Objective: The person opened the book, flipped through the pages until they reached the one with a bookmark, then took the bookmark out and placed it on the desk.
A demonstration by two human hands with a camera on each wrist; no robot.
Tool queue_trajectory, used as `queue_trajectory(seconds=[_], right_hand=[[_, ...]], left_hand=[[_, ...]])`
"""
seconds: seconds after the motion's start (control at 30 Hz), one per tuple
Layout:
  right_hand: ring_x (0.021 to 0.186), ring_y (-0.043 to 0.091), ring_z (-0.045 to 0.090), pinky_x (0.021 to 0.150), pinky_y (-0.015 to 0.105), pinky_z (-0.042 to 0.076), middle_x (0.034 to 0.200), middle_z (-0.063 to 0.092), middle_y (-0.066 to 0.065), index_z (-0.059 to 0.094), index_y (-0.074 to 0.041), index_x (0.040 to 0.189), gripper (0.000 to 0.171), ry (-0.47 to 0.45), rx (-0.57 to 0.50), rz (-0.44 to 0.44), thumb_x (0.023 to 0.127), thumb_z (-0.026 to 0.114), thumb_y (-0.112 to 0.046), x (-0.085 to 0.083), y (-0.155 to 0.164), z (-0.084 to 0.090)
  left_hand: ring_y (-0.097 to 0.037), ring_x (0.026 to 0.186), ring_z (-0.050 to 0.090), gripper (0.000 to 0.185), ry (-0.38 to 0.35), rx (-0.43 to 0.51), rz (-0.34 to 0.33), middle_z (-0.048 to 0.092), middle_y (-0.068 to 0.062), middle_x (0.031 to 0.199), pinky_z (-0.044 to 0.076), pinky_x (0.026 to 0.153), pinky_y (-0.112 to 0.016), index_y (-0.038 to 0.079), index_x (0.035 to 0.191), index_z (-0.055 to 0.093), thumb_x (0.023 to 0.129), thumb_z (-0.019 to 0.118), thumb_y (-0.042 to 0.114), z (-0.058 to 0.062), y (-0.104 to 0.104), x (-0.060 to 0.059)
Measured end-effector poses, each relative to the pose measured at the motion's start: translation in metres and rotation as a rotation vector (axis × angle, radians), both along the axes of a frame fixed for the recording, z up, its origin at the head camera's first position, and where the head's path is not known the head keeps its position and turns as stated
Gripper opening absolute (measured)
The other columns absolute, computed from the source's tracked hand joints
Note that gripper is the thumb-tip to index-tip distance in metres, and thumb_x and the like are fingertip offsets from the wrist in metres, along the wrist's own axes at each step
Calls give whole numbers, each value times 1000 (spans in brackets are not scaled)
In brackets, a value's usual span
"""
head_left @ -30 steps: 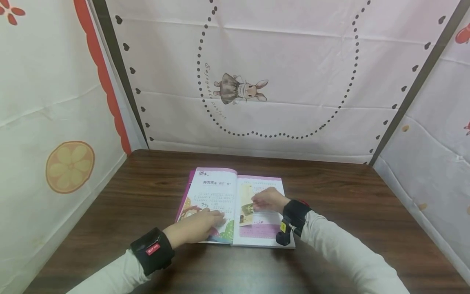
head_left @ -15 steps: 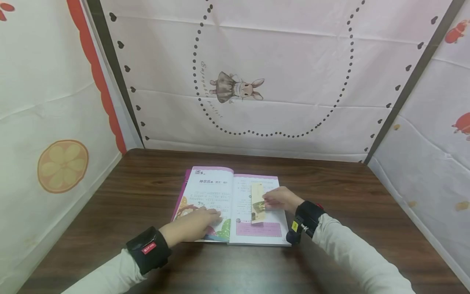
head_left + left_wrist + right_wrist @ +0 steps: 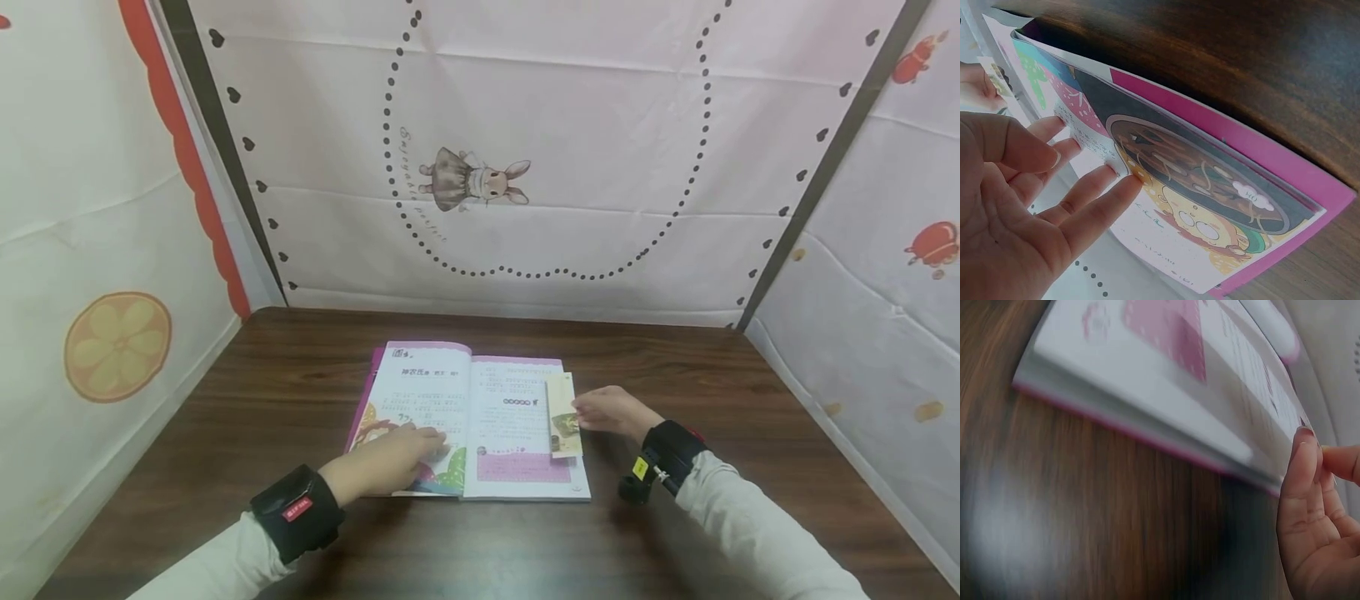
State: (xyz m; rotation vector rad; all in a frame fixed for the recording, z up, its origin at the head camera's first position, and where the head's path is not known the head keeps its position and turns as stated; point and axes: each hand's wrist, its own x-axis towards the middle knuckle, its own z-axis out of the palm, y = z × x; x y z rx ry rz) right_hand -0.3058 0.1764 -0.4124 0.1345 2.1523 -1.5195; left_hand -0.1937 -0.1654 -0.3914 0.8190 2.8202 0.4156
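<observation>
An open picture book point(image 3: 465, 421) lies flat on the dark wooden counter point(image 3: 712, 400), a little left of centre and towards the near edge, its pink cover showing as a margin around the pages. The left hand point(image 3: 390, 461) rests on the lower part of the left-hand page with its fingers straight and slightly spread, the fingertips point(image 3: 1124, 179) pressing the paper just beside a drawing of a bowl of noodles; it holds the page flat and grips nothing. The right hand point(image 3: 611, 411) sits just off the book's right edge with thumb and fingertips closed on a narrow bookmark point(image 3: 563, 414), a pale strip with a small picture on it, which stands lengthwise over the outer edge of the right-hand page. In the right wrist view the fingertips point(image 3: 1302, 464) are beside the stacked page edges, though the strip itself is too blurred to make out there. As things lie, the book is open and pinned down and the bookmark is in hand at the page margin, neither tucked in at the spine nor set down on the counter away from the book. Printed cloth panels point(image 3: 570, 125) with a rabbit motif close in the far side and both flanks.
</observation>
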Motion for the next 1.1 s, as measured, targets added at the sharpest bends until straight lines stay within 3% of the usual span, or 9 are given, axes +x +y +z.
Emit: queue_trajectory(seconds=[0.27, 0.53, 0.73, 1.1], right_hand=[[77, 7, 62, 73, 20, 55, 88, 63, 3, 43, 16, 129, 48, -16, -10, 17, 93, 56, -13, 7, 37, -2], [71, 5, 60, 70, 18, 54, 78, 60, -2, 44, 21, 122, 42, 35, -21, 64, 94, 51, -9, 11, 73, -8], [65, 5, 59, 64, 18, 54, 72, 59, -2, 51, 19, 112, 33, 60, 41, 16, 92, 53, -7, 13, 84, -14], [53, 6, 57, 54, 23, 55, 59, 60, -1, 63, 18, 88, 22, 282, 274, -49, 85, 61, -3, 22, 73, -11]], left_hand=[[-32, 128, 48, 38, -33, 19, 23, 56, -11, 134, 36, 107, -52, 7, 128, 58, 90, 60, 12, 1, 0, -1], [-30, 128, 49, 41, -53, 33, 45, 57, -8, 134, 37, 106, -51, 9, 130, 57, 89, 62, 15, -1, 0, 0], [-31, 128, 49, 40, -52, 27, 44, 57, -8, 134, 38, 106, -52, 10, 129, 58, 89, 62, 14, -2, -1, 1], [-33, 127, 49, 37, -7, 28, 13, 57, -10, 134, 37, 106, -53, 9, 126, 60, 89, 61, 12, -5, -1, 0]])
